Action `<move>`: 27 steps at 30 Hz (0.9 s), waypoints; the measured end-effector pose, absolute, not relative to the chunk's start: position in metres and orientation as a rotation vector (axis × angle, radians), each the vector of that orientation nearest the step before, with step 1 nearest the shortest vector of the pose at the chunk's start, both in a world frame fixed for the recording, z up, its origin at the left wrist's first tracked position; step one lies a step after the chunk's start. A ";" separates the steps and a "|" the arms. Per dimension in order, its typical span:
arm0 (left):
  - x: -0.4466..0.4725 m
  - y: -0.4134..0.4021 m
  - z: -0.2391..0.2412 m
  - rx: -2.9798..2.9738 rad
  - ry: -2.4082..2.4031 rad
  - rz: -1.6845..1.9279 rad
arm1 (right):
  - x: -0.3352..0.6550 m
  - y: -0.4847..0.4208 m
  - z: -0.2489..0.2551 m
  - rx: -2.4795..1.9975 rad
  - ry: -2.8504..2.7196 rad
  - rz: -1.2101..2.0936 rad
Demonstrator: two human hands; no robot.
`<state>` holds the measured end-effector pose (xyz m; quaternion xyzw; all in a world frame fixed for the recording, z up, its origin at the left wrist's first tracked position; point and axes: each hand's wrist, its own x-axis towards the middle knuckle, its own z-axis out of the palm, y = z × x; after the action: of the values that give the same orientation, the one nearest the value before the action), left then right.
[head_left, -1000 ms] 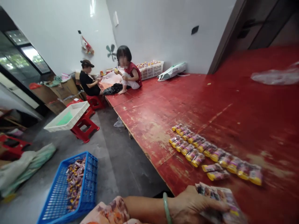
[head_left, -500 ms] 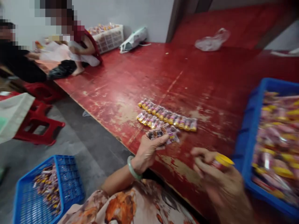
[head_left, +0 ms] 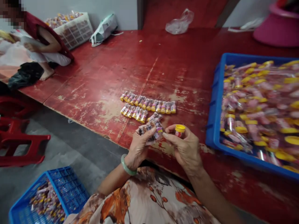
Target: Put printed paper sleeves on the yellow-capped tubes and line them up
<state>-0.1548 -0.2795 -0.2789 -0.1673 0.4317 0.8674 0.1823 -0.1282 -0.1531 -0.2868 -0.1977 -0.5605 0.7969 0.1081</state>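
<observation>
Printed plastic sleeves [head_left: 159, 128] clamped in my left hand [head_left: 139, 144], yellow-capped tub [head_left: 180, 130] gripped in my right hand [head_left: 188, 151].
Both over the near edge of the red table [head_left: 191, 71]; right thumb and forefinger at the sleeves' edge, can't tell if touching. Label print too small to read. Two rows of wrapped tubs [head_left: 144, 103] just beyond; blue crate [head_left: 213, 124] of more to my right.

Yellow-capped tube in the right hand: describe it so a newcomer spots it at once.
Start at the scuffed red table, then look to its near side. There the right hand, without the green bangle, holds the yellow-capped tube. Unlike the packets lying in rows beyond, it is roughly upright, yellow end on top.
</observation>
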 end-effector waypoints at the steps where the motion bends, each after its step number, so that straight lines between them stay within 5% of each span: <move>1: -0.156 -0.279 -0.279 -0.476 1.230 2.453 | -0.126 -0.149 -0.287 -0.533 -1.664 2.393; 6: -0.157 -0.272 -0.275 -0.475 1.243 2.450 | -0.107 -0.127 -0.288 -0.307 -1.702 2.575; 14: -0.147 -0.262 -0.273 -0.453 1.163 2.465 | -0.079 -0.104 -0.295 -0.303 -1.976 2.225; 27: -0.143 -0.267 -0.273 -0.594 1.094 2.460 | -0.076 -0.126 -0.288 -0.086 -1.807 2.143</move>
<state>-0.1434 -0.2674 -0.2730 -0.2115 0.3896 0.8758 0.1910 -0.0761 -0.1257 -0.2880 -0.0303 -0.6352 0.7533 0.1676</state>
